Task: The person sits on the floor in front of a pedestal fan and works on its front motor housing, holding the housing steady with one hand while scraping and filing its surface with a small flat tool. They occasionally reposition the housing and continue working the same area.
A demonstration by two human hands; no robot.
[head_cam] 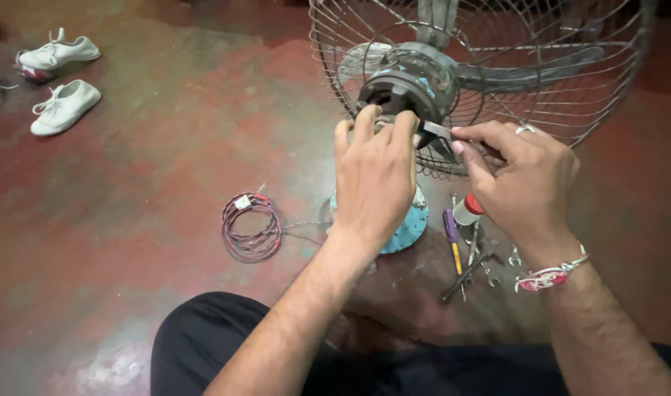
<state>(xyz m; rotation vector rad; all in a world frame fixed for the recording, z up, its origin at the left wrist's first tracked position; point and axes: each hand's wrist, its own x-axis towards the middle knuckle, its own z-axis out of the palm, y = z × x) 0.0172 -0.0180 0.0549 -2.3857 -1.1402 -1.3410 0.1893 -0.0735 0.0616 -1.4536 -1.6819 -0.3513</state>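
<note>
A pedestal fan stands on the floor with its wire guard [570, 110] facing away and its dark motor housing [405, 84] toward me. My left hand [376, 176] grips the back of the motor, fingers curled over a small part there. My right hand [522, 180] is closed on a thin metal tool [438, 130] whose tip touches the motor beside my left fingers. The fan's pale blue base [412, 227] shows under my left hand.
A coil of red and black wire [251, 227] lies left of the base. Several hand tools, among them a purple-handled screwdriver [453, 235] and a small red-capped bottle [467, 209], lie to the right. White shoes [60, 81] sit at the far left on the red floor.
</note>
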